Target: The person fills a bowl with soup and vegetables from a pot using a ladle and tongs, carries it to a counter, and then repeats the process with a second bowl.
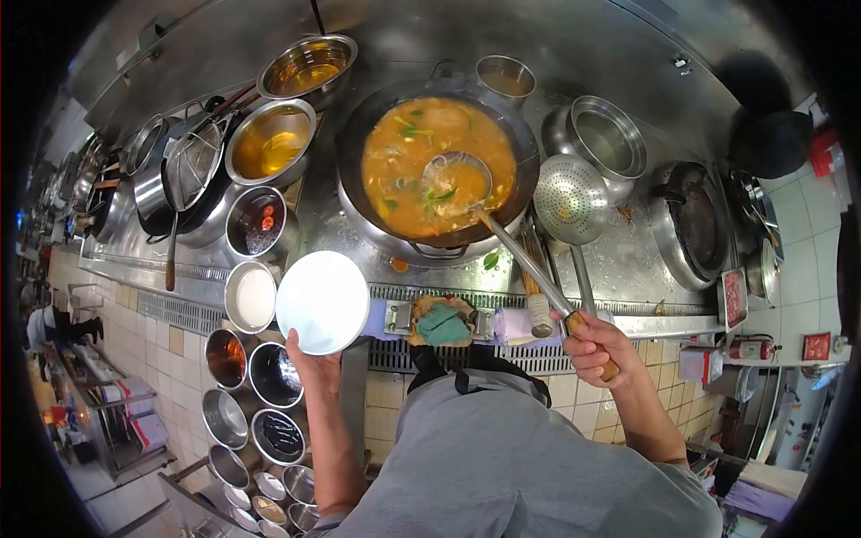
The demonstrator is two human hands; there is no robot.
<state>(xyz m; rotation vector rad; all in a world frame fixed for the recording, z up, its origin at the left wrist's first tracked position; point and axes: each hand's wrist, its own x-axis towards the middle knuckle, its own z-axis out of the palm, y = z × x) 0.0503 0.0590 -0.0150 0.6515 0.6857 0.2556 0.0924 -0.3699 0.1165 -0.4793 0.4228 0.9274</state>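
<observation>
My right hand (599,348) is wrapped round the wooden handle of a long metal ladle (529,264). The ladle's bowl sits in an orange-brown soup (395,148) with green leafy pieces, inside a large black wok (350,148) on the stove. My left hand (314,357) grips a white bowl (323,300) by its near edge, thumb against it. The bowl is held left of the wok and lower in view, apart from it. Its inside looks plain white, washed out by bright light.
Bowls of yellow oil (269,142) stand left of the wok. A perforated skimmer (571,199) and a metal pot (608,134) lie to its right. Several seasoning containers (278,437) line my left side. Folded cloths (444,323) lie on the stove's front edge.
</observation>
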